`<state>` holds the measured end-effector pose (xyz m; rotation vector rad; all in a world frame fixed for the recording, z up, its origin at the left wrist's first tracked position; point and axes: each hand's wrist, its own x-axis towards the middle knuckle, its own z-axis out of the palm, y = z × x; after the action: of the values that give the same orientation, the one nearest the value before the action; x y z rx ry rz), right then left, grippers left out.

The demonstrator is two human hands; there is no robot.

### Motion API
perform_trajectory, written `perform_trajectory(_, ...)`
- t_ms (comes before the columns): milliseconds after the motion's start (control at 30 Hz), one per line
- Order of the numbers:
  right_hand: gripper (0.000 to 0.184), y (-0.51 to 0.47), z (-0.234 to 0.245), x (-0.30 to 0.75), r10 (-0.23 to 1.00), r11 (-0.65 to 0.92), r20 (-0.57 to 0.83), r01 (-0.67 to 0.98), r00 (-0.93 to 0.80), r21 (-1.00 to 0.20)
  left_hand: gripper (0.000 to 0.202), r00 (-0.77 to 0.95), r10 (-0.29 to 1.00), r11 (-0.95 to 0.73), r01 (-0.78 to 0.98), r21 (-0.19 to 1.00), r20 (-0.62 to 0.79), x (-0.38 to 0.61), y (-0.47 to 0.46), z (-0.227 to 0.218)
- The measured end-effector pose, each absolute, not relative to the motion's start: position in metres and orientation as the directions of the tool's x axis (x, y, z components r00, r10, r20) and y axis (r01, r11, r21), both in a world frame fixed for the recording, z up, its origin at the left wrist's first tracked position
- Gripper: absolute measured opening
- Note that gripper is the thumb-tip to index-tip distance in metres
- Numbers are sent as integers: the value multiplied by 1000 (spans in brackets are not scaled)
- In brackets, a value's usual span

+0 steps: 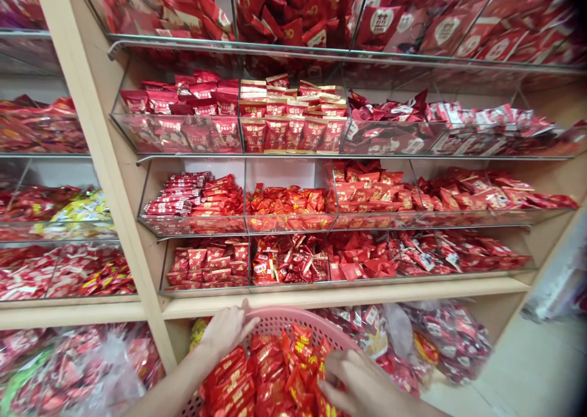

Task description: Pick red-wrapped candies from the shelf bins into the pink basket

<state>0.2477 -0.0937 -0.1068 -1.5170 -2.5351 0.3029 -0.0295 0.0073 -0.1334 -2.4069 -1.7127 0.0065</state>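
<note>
At the bottom centre, a pink basket (316, 325) holds red packets (270, 368), heaped loosely. The left hand (229, 329) lies at its rim, thumb spread from the fingers, probably to steady it. The right hand (355, 374) curls over the packets; I can't tell whether it grips any. Mid-frame, clear bins (284, 173) keep other packets (293, 134) apart, seemingly sorted by wrapper.

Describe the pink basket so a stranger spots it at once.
Follow the wooden shelving down past its lowest clear bins. Just below, with the left hand at its rim and the right hand at its red packets, is the pink basket. Its pink wall full of round holes sets it apart from the clear bins and plastic bags nearby.
</note>
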Motion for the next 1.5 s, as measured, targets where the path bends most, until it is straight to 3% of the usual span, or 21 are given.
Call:
perform_trajectory(100, 22, -89, -90, 246, 868, 496, 122, 834, -481, -242, 65, 317, 944, -304, 944, -128, 92, -29, 8, -132)
perform_trajectory(267, 27, -59, -29, 237, 781, 586, 387, 789, -489, -186, 64, 321, 943, -310, 943, -123, 84, -28, 8, -132)
perform_trajectory(467, 24, 15, 73, 212, 650, 595, 691, 777, -315, -205, 61, 329, 940, -317, 940, -125, 93, -29, 8, -135)
perform_trajectory(600, 13, 66, 106, 187, 718, 480, 663, 839, -210, -255, 58, 339, 934, -319, 933, -163, 113, -30, 9, -139)
perform_trajectory(833, 22, 105, 97, 161, 810, 361, 572, 877, -127, -317, 59, 313, 944, -299, 945, -134, 101, -33, 9, -139)
perform_trajectory(1167, 13, 116, 86, 167, 838, 316, 539, 882, -86, -351, 59, 327, 940, -313, 940, -135, 102, -31, 11, -139)
perform_trajectory(1500, 20, 114, 85, 165, 843, 250, 538, 885, 1, -393, 61, 326, 940, -312, 941, -133, 99, -33, 13, -141)
